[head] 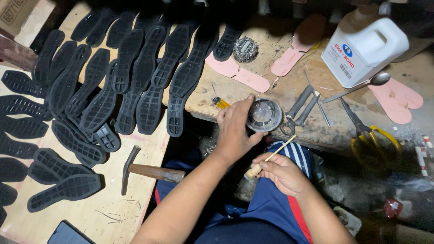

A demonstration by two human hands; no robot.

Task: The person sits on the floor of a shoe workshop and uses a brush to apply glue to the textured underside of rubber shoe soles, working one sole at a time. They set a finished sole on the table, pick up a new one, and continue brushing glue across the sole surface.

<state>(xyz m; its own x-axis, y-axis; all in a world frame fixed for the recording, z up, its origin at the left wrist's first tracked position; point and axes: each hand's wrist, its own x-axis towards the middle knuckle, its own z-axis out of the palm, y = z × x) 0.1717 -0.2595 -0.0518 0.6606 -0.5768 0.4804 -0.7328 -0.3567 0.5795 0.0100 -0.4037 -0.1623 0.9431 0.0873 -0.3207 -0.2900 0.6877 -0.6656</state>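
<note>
My left hand (235, 129) grips a small round clear container (264, 115) at the front edge of the workbench (289, 97). My right hand (280, 171) holds a thin wooden stick with a brush end (271, 158), resting over my lap just below the container. Many black rubber shoe soles (131, 72) lie spread over a wooden board (117, 199) to the left.
A hammer (147, 171) lies on the board by my knee. On the bench are pink insoles (242, 74), a steel scourer (245, 49), a white glue jug (366, 47), a spoon (361, 86), pliers (298, 108), yellow-handled scissors (370, 133) and a lighter (220, 103).
</note>
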